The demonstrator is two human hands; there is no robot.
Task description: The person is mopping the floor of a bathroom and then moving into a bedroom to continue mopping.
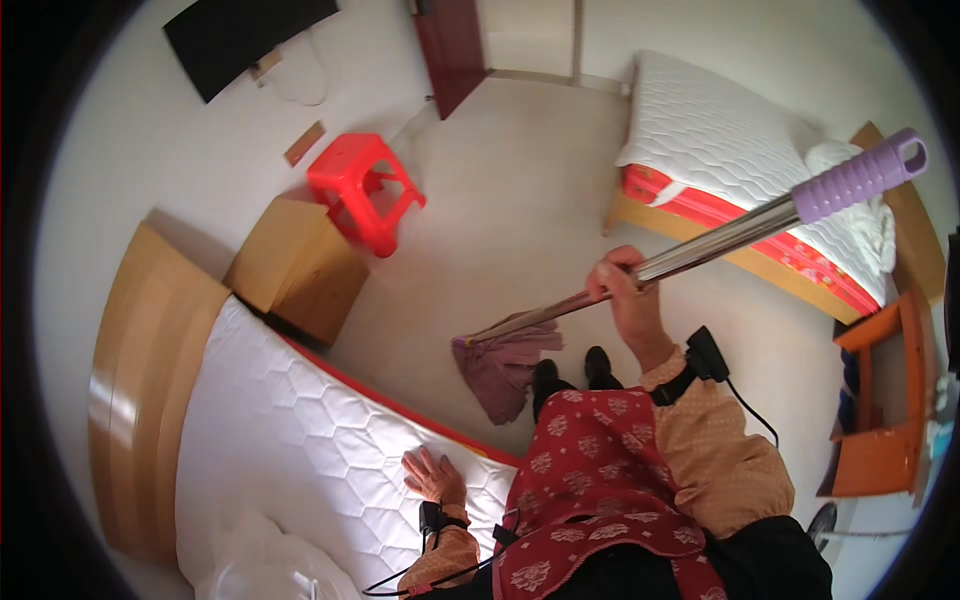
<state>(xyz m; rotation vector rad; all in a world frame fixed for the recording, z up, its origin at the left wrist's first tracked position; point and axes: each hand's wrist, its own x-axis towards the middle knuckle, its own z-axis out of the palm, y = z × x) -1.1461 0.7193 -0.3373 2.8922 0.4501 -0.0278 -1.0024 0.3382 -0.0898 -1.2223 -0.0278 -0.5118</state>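
Note:
My right hand (624, 289) is closed around the metal handle of a mop (720, 238), whose ribbed purple grip (859, 176) points up to the right. The handle slants down to the left, where the purple cloth mop head (499, 375) lies on the floor beside my dark shoes. My left hand (433, 476) rests with fingers apart on the white quilted mattress (322, 442) at my left, holding nothing. I wear a red patterned apron (589, 457).
A red plastic stool (352, 161) and a wooden bedside cabinet (300, 262) stand beyond the mattress. A second bed (712, 127) is at the upper right, with an orange wooden piece of furniture (877, 457) below it. A dark red door (452, 56) stands at the top.

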